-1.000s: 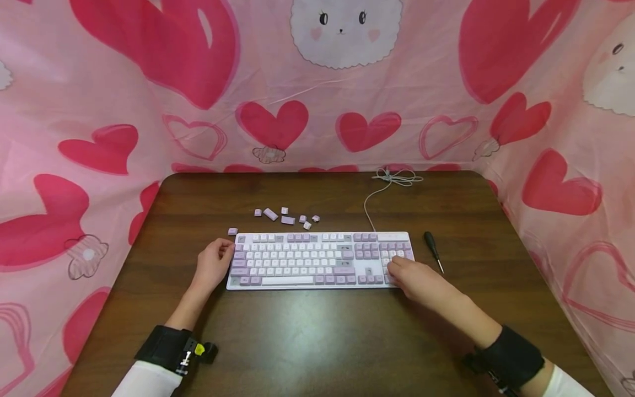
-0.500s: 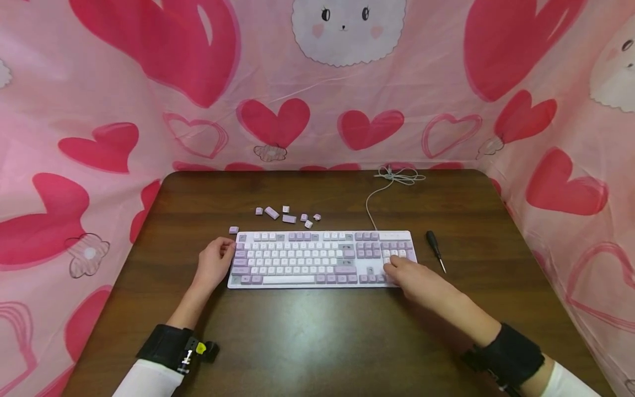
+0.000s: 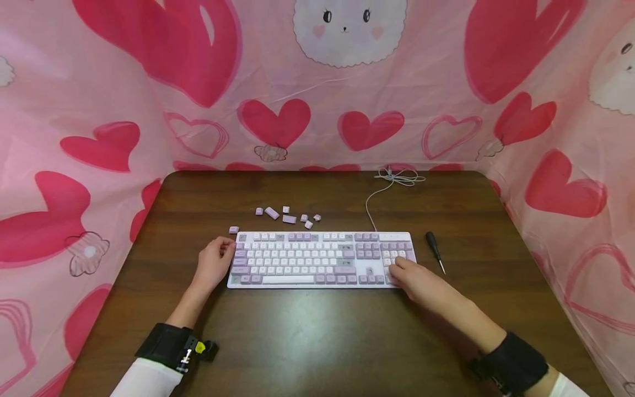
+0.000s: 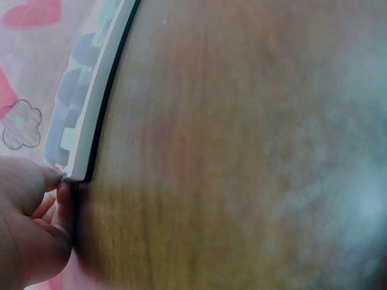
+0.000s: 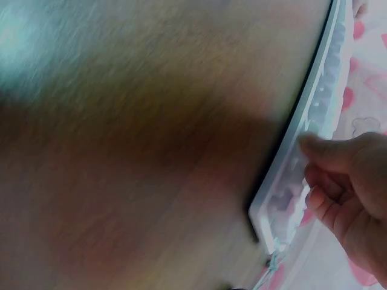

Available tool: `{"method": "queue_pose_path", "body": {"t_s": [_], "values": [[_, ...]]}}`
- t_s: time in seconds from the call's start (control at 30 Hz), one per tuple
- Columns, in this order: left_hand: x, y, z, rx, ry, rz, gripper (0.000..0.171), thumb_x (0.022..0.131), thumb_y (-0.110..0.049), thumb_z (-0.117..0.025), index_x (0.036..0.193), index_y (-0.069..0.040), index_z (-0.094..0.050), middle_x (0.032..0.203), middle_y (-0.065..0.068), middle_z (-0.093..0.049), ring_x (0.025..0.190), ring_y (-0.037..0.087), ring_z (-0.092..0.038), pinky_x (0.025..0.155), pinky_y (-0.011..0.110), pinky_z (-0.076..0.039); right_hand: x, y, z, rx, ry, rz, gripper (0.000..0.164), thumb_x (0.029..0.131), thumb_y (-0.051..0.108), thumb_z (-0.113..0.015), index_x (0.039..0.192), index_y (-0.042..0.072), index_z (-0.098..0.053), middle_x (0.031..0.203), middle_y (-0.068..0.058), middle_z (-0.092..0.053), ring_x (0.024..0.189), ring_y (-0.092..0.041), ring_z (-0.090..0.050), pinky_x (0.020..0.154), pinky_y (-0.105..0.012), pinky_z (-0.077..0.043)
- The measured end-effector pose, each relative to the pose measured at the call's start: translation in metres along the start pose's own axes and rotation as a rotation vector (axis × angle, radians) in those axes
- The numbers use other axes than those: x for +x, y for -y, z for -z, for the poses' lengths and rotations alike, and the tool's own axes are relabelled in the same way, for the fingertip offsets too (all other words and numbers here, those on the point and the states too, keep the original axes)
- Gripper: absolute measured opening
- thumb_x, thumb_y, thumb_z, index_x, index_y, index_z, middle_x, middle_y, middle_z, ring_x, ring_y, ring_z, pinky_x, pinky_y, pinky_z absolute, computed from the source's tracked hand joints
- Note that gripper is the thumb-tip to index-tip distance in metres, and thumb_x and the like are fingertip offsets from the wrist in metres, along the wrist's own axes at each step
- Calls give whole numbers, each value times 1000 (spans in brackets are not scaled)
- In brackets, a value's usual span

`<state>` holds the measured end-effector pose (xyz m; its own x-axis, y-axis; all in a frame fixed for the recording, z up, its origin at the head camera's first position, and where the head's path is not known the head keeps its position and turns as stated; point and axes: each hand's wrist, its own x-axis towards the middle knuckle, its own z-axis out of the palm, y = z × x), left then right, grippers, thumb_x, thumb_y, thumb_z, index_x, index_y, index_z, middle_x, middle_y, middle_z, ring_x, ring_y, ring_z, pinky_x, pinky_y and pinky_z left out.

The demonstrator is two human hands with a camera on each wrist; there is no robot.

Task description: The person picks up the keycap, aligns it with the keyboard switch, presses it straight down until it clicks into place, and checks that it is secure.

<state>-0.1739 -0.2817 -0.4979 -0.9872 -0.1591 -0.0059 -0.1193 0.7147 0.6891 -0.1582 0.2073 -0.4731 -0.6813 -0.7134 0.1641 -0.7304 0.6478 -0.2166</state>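
Note:
A white and lilac keyboard point(image 3: 292, 263) lies flat on the table, with several grey spots where bare switches show between its keycaps. My left hand point(image 3: 216, 260) holds the keyboard's left edge; in the left wrist view, thumb and fingers meet at that corner. Over the number pad at the right end is my right hand point(image 3: 414, 278), its fingers curled down onto the keys. Those fingers point(image 5: 320, 202) hide what lies under them, so whether a keycap is pinched there cannot be seen. Behind the keyboard lie several loose lilac and white keycaps point(image 3: 289, 219).
A black-handled screwdriver point(image 3: 432, 243) lies right of the keyboard. From the keyboard's back edge a thin cable point(image 3: 367, 207) runs to a tied bundle near the table's far edge. Pink heart-patterned cloth point(image 3: 317, 138) surrounds the brown wooden table point(image 3: 307, 342).
My right hand moved slightly left and up over the number pad, then back right and down. The left hand has stayed at the keyboard's left edge. The loose keycaps have not moved.

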Motion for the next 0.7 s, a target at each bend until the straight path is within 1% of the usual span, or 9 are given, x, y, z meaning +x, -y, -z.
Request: {"method": "queue_pose_path", "body": {"t_s": [0.13,0.2,0.33,0.43,0.6,0.7], "values": [[0,1,0,-2,-2,-4,25,106,-12,-55,116,9,-64,108,26,-64,100,39,-60,92,52,-48,3,7,6,-82,35,-11,21,89,-1,-77,89,10,-59,82,3,-45,71,-12,-44,64,-28,-42],[0,1,0,-1,-3,-3,25,106,-12,-55,116,9,-64,108,26,-64,100,39,-60,92,52,-49,6,9,9,-96,58,-22,20,90,2,-78,89,10,-59,81,2,-47,70,-12,-44,63,-27,-42],[0,0,-3,-6,6,3,25,106,-12,-55,117,9,-64,108,25,-65,100,39,-60,92,52,-49,11,9,19,-56,103,-41,21,90,10,-80,86,12,-59,79,4,-48,66,-10,-44,61,-27,-42],[0,1,-3,-3,0,0,25,106,-12,-56,116,8,-64,108,25,-65,100,39,-60,92,53,-49,19,8,27,-22,105,-45,21,90,14,-81,86,13,-61,79,4,-50,66,-9,-45,61,-27,-44],[-1,1,-2,3,-14,-9,24,106,-11,-56,116,9,-65,106,25,-65,98,39,-60,90,51,-49,43,5,39,39,91,-90,14,93,16,-79,98,8,-69,87,-1,-61,71,-11,-54,68,-31,-55],[0,0,-1,0,-16,-12,24,106,-11,-55,116,9,-65,107,26,-65,98,39,-60,90,51,-49,61,6,41,26,97,-100,16,93,15,-79,103,6,-71,90,-4,-64,74,-14,-58,73,-34,-58]]}}
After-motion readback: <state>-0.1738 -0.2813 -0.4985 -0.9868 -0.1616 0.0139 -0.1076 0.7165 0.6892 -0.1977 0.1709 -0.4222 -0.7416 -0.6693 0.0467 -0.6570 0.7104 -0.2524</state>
